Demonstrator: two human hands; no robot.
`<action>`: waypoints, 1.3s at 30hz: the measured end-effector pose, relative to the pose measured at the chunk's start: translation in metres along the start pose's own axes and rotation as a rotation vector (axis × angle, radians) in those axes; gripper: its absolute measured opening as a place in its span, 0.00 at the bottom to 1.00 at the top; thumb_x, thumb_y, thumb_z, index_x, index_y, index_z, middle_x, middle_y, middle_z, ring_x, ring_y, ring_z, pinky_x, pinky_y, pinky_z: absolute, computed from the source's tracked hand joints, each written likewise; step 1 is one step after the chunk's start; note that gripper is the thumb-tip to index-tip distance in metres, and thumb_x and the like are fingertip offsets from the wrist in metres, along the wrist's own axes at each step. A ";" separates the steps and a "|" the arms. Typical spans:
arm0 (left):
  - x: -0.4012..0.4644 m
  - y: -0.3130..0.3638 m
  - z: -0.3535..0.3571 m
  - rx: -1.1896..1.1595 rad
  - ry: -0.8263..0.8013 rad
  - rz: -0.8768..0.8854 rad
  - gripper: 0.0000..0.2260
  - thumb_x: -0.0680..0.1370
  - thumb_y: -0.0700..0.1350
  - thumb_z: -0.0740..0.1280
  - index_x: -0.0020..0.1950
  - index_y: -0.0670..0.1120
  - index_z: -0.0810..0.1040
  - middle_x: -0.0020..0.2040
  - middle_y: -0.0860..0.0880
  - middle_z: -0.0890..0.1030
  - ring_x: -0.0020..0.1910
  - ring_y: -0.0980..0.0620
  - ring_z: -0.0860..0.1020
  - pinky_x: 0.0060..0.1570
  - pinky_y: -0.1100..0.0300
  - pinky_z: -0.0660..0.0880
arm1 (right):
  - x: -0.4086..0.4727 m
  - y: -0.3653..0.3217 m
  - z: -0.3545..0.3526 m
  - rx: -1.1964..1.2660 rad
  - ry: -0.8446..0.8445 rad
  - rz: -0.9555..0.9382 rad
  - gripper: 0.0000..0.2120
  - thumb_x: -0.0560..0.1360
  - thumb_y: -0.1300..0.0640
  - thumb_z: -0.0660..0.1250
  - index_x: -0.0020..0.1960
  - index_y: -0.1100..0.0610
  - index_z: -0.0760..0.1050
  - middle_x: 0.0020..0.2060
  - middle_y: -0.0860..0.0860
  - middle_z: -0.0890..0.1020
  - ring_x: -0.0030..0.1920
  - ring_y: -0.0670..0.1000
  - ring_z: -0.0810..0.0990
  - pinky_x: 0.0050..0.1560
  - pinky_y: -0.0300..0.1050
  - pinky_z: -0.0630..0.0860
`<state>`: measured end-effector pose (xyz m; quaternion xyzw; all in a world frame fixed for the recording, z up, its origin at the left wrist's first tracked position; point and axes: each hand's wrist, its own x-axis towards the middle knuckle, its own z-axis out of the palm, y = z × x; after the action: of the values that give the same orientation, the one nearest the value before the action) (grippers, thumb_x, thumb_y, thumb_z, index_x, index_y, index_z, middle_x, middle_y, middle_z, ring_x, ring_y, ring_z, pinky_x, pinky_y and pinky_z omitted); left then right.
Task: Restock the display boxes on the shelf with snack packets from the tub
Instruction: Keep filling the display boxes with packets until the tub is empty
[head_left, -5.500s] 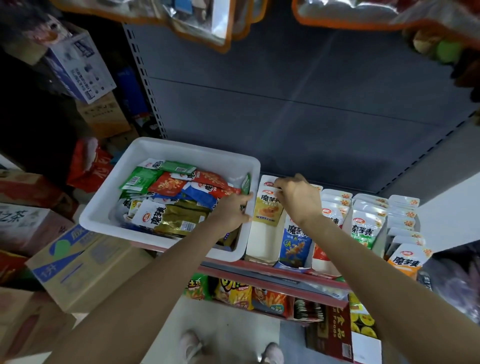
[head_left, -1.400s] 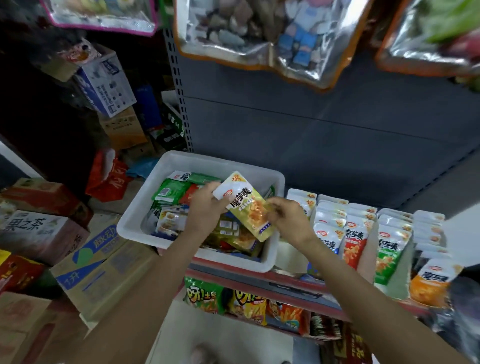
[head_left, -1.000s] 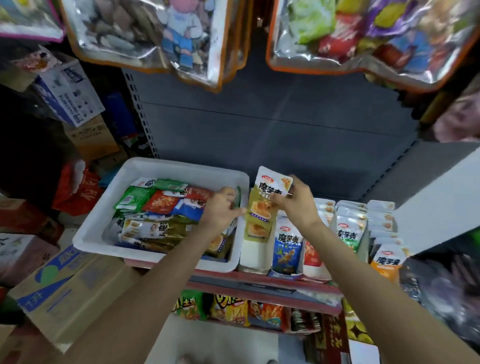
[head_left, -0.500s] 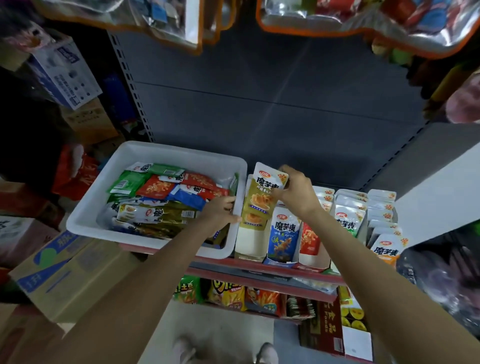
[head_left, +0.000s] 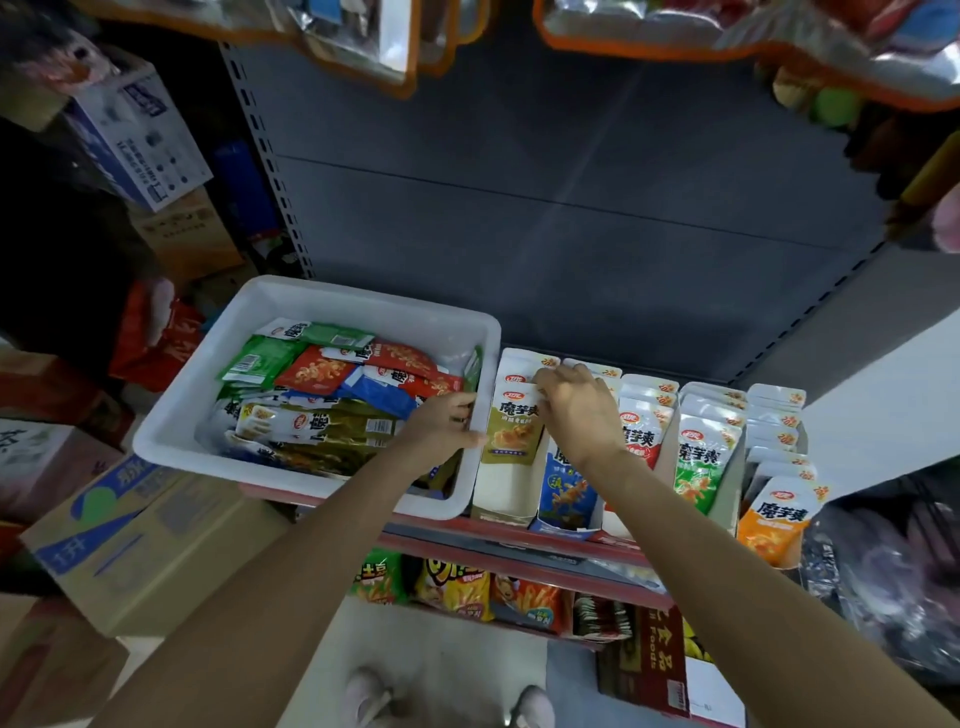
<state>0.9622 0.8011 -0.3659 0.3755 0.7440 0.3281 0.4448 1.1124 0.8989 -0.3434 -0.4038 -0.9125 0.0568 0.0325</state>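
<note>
my tub (head_left: 249, 332) is plain white, its packets (head_left: 311, 374) green, red, blue and olive. the shelf packets stand white-topped: one olive (head_left: 511, 431), one blue (head_left: 566, 488), one green (head_left: 698, 467), one orange (head_left: 776, 525). the back panel (head_left: 571, 208) is grey.

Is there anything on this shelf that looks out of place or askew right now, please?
Mostly tidy. The orange packet in the rightmost display box leans forward past the shelf edge, further out than the other rows. Packets in the white tub lie jumbled, which seems normal for loose stock. Nothing looks spilled or torn.
</note>
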 end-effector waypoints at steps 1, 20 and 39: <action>0.000 0.001 0.000 0.005 0.004 0.004 0.27 0.73 0.38 0.71 0.71 0.46 0.68 0.63 0.47 0.77 0.59 0.51 0.76 0.59 0.57 0.72 | 0.001 0.000 0.001 0.020 0.016 0.013 0.18 0.77 0.62 0.62 0.66 0.56 0.71 0.62 0.55 0.76 0.63 0.56 0.70 0.61 0.48 0.68; -0.029 -0.078 -0.100 0.459 0.404 -0.028 0.12 0.77 0.41 0.65 0.60 0.43 0.76 0.58 0.45 0.78 0.56 0.46 0.76 0.56 0.53 0.74 | 0.021 -0.126 0.028 0.350 -0.256 -0.218 0.23 0.79 0.59 0.60 0.73 0.55 0.62 0.68 0.54 0.67 0.66 0.56 0.70 0.66 0.50 0.70; -0.029 -0.076 -0.152 0.382 0.468 -0.288 0.03 0.74 0.42 0.70 0.42 0.42 0.82 0.36 0.48 0.79 0.34 0.55 0.76 0.30 0.66 0.70 | 0.039 -0.164 0.055 0.223 -0.489 -0.254 0.31 0.79 0.51 0.62 0.77 0.47 0.50 0.76 0.56 0.52 0.69 0.58 0.68 0.68 0.49 0.67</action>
<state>0.8127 0.7147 -0.3572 0.2576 0.9195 0.1937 0.2251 0.9603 0.8145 -0.3757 -0.2545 -0.9247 0.2476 -0.1372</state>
